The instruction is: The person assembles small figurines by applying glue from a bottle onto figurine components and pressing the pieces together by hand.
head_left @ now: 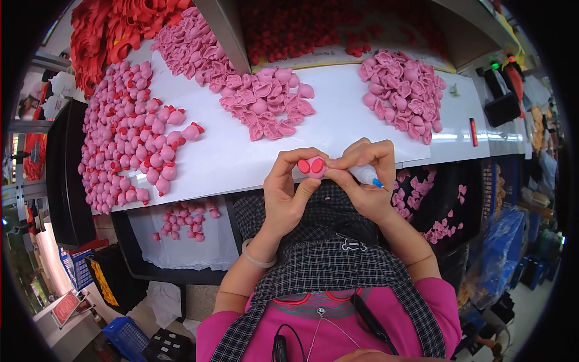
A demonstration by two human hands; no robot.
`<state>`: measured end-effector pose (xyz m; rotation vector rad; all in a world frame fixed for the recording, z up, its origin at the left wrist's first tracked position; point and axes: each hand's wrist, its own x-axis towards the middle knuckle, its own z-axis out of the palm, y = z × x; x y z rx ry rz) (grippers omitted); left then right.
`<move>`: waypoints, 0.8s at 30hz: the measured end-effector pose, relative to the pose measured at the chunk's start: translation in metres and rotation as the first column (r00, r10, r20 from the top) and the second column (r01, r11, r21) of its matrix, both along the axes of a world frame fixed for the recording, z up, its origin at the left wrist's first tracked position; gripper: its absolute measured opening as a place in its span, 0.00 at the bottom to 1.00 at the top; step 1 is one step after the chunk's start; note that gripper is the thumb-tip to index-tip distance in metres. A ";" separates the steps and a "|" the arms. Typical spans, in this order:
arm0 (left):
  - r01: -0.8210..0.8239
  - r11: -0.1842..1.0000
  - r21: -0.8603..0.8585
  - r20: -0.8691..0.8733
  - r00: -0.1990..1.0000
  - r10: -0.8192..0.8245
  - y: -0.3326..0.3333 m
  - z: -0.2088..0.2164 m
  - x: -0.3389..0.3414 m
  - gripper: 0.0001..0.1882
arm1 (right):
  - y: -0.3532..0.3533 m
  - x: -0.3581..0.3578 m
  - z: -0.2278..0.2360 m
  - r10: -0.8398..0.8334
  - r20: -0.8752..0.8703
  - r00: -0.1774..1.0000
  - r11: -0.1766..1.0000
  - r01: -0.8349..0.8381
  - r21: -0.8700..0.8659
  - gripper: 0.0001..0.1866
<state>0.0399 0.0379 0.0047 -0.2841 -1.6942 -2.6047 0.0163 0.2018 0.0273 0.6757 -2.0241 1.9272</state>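
Observation:
Just in front of the table's near edge, my left hand (283, 192) pinches a small pink rubbery ball-shaped piece (314, 174) between thumb and fingers. Two red ovals show on the side of the piece turned up. My right hand (377, 196) has its thumb and forefinger at the right side of the same piece. A small white squeeze bottle (363, 174) with a blue tip is tucked in that right hand, its tip pointing down to the right. Part of the pink piece is covered by my fingers.
Pink balls with red parts (129, 139) cover the white table's left. Loose pink pieces lie in a middle pile (262, 108) and a right pile (404, 96). Red pieces (114, 33) are heaped far left. A red stick (473, 131) lies right. Below are a lined tray (181, 253) and a black tray (452, 196).

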 end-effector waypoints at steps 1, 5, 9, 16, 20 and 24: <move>0.000 1.000 -0.002 0.009 1.000 0.000 0.000 0.000 0.000 0.19 | 0.000 0.000 0.000 0.003 0.000 1.000 1.000 -0.003 0.001 0.26; -0.012 0.998 -0.056 -0.039 0.999 0.010 -0.002 -0.001 0.000 0.20 | -0.002 0.000 0.003 0.067 0.172 0.983 0.985 -0.038 -0.167 0.26; -0.071 0.984 -0.166 -0.122 0.991 0.051 -0.002 0.002 -0.001 0.21 | -0.001 0.003 -0.005 0.309 0.423 0.852 0.852 -0.049 -0.522 0.25; -0.149 0.937 -0.315 -0.105 0.987 0.122 -0.002 0.003 0.001 0.21 | -0.005 0.003 -0.005 0.242 0.485 0.840 0.881 0.019 -0.472 0.25; -0.221 0.854 -0.471 -0.217 0.967 0.131 -0.007 0.004 -0.002 0.21 | -0.006 -0.003 -0.014 0.064 0.184 0.981 0.980 -0.027 -0.196 0.23; -0.152 0.911 -0.383 -0.138 0.985 0.106 -0.009 0.006 -0.003 0.20 | -0.009 0.003 -0.014 -0.038 0.275 0.961 0.977 0.093 -0.193 0.22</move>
